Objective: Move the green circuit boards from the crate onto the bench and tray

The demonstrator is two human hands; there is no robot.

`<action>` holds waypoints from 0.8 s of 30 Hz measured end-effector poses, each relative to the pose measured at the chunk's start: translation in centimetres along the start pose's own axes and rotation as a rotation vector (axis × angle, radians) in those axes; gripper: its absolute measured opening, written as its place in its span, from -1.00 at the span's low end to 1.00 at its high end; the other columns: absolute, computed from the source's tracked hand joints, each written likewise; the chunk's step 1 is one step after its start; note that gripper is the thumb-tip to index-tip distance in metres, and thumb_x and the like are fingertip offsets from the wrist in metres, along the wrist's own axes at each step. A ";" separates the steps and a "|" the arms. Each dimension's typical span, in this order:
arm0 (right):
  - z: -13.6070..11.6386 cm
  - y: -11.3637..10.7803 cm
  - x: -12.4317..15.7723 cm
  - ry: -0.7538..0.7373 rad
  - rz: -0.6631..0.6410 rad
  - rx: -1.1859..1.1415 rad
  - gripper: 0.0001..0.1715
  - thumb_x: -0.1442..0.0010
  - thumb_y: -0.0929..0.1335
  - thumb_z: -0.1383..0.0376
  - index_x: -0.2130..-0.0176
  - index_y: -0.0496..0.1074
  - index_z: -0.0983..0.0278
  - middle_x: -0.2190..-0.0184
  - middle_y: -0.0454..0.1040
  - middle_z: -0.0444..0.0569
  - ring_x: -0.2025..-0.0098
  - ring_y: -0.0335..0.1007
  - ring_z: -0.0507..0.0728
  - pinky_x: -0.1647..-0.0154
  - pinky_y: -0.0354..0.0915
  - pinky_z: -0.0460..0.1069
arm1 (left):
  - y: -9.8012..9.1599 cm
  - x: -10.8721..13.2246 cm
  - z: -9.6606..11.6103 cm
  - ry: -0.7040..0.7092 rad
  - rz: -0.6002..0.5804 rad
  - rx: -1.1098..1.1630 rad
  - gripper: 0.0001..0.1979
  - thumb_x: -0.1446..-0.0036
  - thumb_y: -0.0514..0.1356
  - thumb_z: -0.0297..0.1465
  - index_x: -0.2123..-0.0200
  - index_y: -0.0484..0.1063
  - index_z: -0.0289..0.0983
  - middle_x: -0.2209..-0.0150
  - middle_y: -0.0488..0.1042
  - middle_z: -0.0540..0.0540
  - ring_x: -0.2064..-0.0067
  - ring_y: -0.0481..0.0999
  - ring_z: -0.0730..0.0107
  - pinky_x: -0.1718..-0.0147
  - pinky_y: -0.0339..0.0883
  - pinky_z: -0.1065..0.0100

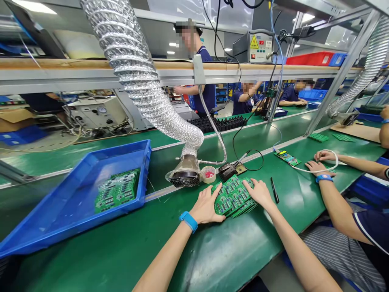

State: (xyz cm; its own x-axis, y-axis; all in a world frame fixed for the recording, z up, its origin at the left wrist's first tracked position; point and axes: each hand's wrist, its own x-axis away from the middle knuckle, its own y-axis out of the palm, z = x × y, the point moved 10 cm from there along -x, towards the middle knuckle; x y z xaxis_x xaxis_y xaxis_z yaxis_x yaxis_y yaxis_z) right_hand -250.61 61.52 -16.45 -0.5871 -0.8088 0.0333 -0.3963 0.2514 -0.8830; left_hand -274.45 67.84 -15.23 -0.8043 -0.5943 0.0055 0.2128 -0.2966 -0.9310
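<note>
Bright ceiling lights [33,6] shine from above on either side of the foil duct [133,69]. Pale glare streaks the green bench mat [291,198] right of the duct, and shadows around the stack of circuit boards [234,196] stay soft. The frame edges bow strongly, and the far background looks slightly soft, perhaps from blur.

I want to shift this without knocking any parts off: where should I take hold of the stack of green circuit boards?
Probably grip the stack of green circuit boards by its opposite edges, coming from both sides, where the left hand and right hand already flank it. Its top is crowded with components and the boards fan out unevenly, so the edges seem safer.
</note>
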 end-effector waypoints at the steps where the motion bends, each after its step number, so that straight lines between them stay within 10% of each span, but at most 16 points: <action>1: 0.0 0.0 0.0 -0.002 0.004 0.009 -0.08 -0.29 0.13 -0.25 -0.24 0.34 0.37 -0.03 0.41 0.33 -0.18 0.26 0.44 -0.15 0.20 0.22 | -0.1 0.2 0.1 0.006 0.017 -0.006 0.32 0.24 0.41 -0.01 -0.46 -0.27 -0.18 -0.27 0.00 -0.42 -0.30 0.08 -0.32 -0.23 0.04 -0.14; 24: -7.8 -0.6 4.8 -0.375 0.152 -0.026 -0.44 -0.45 0.13 0.04 0.10 0.58 0.26 0.03 0.52 0.09 -0.09 0.34 0.27 -0.13 0.26 0.15 | -0.8 2.7 0.2 0.009 0.224 0.070 0.28 0.22 0.41 -0.06 -0.46 -0.25 -0.14 -0.35 -0.05 -0.32 -0.37 0.02 -0.16 -0.29 0.02 -0.11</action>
State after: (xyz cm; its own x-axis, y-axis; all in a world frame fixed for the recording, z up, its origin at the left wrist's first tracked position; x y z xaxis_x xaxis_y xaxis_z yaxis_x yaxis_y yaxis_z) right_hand -258.67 61.65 -12.17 -0.3443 -0.8979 -0.2743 -0.3451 0.3927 -0.8525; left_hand -276.66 66.37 -14.38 -0.7374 -0.6446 -0.2017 0.4241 -0.2095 -0.8811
